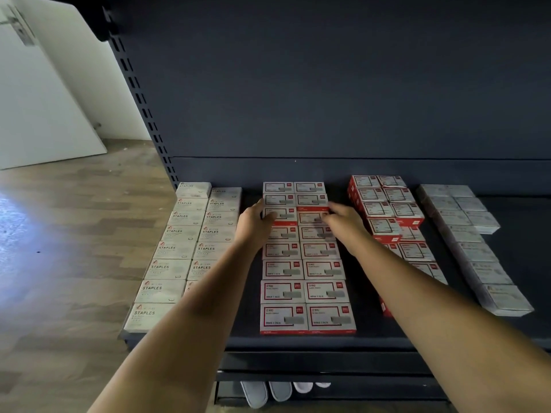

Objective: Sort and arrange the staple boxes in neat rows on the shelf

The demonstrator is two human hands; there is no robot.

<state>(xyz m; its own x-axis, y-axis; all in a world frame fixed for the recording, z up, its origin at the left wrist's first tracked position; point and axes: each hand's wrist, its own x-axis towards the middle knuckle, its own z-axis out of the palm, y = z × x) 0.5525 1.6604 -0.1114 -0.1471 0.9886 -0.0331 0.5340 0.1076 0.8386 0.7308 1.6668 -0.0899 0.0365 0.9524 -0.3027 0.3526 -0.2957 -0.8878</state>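
Red-and-white staple boxes lie in two neat columns at the middle of the dark shelf. My left hand grips one red-and-white box in the third row from the back, thumb on its top. My right hand holds the neighbouring box, which sits slightly raised and tilted above the column. Cream boxes marked STAPLES form two columns on the left. More red-and-white boxes are stacked less evenly to the right, partly hidden by my right forearm.
Pale grey boxes run in two uneven columns at the far right. The shelf's dark back panel rises behind. A slotted upright stands at the left. Wooden floor lies left; slippers sit below the shelf.
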